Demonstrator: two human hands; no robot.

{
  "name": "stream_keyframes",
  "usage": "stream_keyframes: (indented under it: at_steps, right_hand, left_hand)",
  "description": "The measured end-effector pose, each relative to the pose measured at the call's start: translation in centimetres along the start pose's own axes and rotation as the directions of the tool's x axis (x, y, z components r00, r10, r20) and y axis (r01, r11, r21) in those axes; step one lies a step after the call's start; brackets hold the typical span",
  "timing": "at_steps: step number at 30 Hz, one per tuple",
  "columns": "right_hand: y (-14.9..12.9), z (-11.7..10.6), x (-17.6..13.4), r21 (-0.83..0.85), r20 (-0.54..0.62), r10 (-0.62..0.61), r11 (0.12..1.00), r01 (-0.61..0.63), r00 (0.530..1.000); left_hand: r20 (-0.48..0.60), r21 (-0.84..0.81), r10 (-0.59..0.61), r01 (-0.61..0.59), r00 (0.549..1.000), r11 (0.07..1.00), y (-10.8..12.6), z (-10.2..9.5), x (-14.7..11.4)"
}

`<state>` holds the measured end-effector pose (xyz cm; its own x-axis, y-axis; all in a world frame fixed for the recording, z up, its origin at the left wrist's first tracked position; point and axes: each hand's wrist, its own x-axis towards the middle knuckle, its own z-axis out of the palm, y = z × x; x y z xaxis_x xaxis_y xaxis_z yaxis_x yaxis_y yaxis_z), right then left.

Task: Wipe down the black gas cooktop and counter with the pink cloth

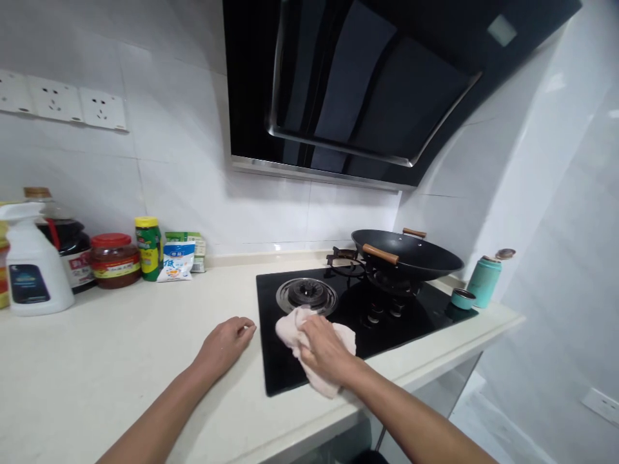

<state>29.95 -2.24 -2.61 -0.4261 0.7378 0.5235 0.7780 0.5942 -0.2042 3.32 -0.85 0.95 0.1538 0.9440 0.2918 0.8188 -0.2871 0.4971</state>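
Observation:
On the black glass gas hob [275, 370], my right hand [325, 345] grips a pale pink cloth [316, 380], which is bunched under the fingers and spreads over the front of the glass. The cloth reaches the near rim of the left burner [306, 293], whose pan support is off. My left hand [227, 345] rests on the white countertop [213, 412] just left of the hob, its fingers curled in and nothing seen in them. A black wok [411, 254] with wooden handles sits over the right burner.
Behind the left burner lies a black pan support [345, 261]. A teal canister [485, 280] and a small teal container [463, 298] stand at the right. Along the left are a spray bottle [36, 258], a red-lidded jar [113, 261] and seasonings. A range hood [348, 84] overhangs the hob.

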Motion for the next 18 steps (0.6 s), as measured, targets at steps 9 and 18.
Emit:
stream_keyframes:
  at_steps: [9,18]
  right_hand:
    - [-1.3,0.7,-0.7,0.207,-0.044,-0.126,0.969,0.132,0.991]
    - [-2.3,0.0,-0.6,0.206,-0.05,-0.16,0.964,0.167,0.986]
  left_hand:
    - [-0.008,-0.026,0.037,-0.038,0.999,0.999,-0.3,0.3,0.1]
    - [0.043,-0.031,0.096,-0.094,0.995,0.995,0.3,1.1,-0.3]
